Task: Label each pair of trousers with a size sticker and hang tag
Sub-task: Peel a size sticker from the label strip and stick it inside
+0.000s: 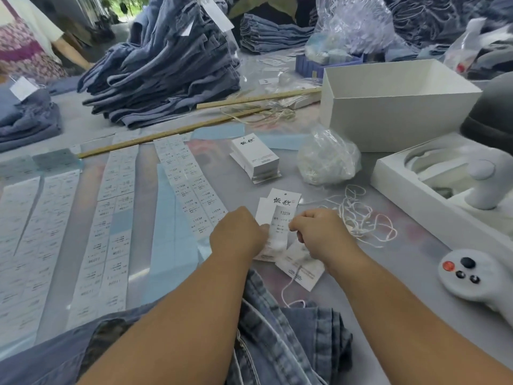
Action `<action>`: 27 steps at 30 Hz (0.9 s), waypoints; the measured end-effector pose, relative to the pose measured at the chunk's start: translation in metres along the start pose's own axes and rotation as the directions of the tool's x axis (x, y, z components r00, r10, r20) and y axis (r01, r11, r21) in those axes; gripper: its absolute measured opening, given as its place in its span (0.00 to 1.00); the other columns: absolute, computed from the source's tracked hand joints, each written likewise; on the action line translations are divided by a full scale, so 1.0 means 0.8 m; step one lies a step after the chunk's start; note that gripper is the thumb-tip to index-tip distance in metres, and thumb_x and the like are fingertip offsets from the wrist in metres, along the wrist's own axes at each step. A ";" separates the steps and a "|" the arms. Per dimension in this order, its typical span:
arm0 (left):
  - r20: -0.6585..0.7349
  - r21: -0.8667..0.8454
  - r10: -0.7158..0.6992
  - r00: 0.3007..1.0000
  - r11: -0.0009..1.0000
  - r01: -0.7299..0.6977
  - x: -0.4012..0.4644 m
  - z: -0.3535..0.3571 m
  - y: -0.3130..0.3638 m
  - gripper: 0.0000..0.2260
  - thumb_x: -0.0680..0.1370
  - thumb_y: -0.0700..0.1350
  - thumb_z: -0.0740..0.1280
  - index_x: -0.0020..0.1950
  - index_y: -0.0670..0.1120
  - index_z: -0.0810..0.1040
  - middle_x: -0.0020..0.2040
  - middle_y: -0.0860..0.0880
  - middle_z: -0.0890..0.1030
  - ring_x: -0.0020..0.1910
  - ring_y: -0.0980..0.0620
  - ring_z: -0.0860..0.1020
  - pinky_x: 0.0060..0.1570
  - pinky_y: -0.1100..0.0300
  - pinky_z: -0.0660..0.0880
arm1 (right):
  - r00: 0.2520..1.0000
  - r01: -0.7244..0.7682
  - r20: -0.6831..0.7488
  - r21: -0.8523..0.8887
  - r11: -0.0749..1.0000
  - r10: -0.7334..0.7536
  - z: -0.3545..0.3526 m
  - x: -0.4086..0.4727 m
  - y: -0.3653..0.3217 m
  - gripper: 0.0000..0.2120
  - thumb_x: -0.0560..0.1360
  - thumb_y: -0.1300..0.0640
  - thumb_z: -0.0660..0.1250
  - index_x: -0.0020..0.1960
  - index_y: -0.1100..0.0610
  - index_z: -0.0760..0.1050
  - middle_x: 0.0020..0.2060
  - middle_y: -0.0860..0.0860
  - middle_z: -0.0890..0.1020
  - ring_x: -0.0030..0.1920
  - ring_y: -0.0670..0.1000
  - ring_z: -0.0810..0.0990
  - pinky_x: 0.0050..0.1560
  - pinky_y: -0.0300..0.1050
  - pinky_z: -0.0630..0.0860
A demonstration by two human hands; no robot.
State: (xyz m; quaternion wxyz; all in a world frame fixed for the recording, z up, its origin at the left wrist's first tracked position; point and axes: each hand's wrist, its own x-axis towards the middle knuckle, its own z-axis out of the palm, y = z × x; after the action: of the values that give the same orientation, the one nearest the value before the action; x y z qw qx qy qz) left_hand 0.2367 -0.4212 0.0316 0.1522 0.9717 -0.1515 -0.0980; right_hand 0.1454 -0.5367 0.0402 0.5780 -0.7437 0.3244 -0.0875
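A white hang tag (pixel 284 200) lies on the table in front of me with a size sticker (pixel 280 223) over its lower part. My left hand (pixel 238 234) grips the tag's left edge. My right hand (pixel 319 232) pinches the sticker's right edge. Another hang tag (pixel 301 266) with a white string lies just below, beside a pair of blue denim trousers (pixel 288 329) under my forearms. Strips of size stickers (pixel 191 187) lie spread out to the left.
A stack of hang tags (pixel 256 159), a clear bag of strings (pixel 327 159) and loose strings (pixel 363 218) lie ahead. White boxes (pixel 388 112) and a white controller (pixel 472 273) stand at right. Piles of trousers (pixel 166 70) fill the back; a person stands far left.
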 end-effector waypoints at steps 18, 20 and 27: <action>-0.012 -0.491 0.059 0.998 0.869 -0.058 -0.014 -0.018 0.006 0.04 0.79 0.45 0.61 0.45 0.48 0.72 0.43 0.50 0.78 0.39 0.53 0.75 0.31 0.62 0.66 | 0.997 0.066 -0.043 0.102 0.993 -0.062 0.008 0.005 -0.004 0.08 0.72 0.61 0.67 0.35 0.60 0.76 0.26 0.49 0.74 0.27 0.49 0.67 0.33 0.46 0.66; -0.033 -0.582 0.052 0.998 0.811 -0.061 -0.019 -0.027 0.007 0.05 0.80 0.46 0.63 0.45 0.49 0.72 0.44 0.50 0.79 0.39 0.54 0.76 0.28 0.65 0.67 | 0.995 0.093 -0.060 0.198 0.976 -0.083 0.004 -0.001 -0.009 0.08 0.72 0.60 0.68 0.34 0.60 0.76 0.28 0.50 0.74 0.30 0.50 0.68 0.34 0.47 0.67; 0.152 -0.917 -0.015 0.988 0.370 0.146 -0.052 -0.074 0.015 0.04 0.80 0.35 0.60 0.48 0.42 0.71 0.51 0.40 0.81 0.50 0.39 0.81 0.41 0.55 0.81 | 0.990 0.129 -0.004 0.456 0.880 -0.143 -0.004 -0.034 -0.045 0.19 0.75 0.61 0.67 0.27 0.48 0.79 0.27 0.42 0.80 0.28 0.38 0.76 0.41 0.43 0.71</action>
State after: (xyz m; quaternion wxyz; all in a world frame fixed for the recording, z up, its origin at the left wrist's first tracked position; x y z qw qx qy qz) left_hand 0.2084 -0.4030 0.0965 0.6554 0.7187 -0.0318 -0.2302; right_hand 0.1365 -0.5192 0.0806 0.7333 -0.6096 0.2334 -0.1903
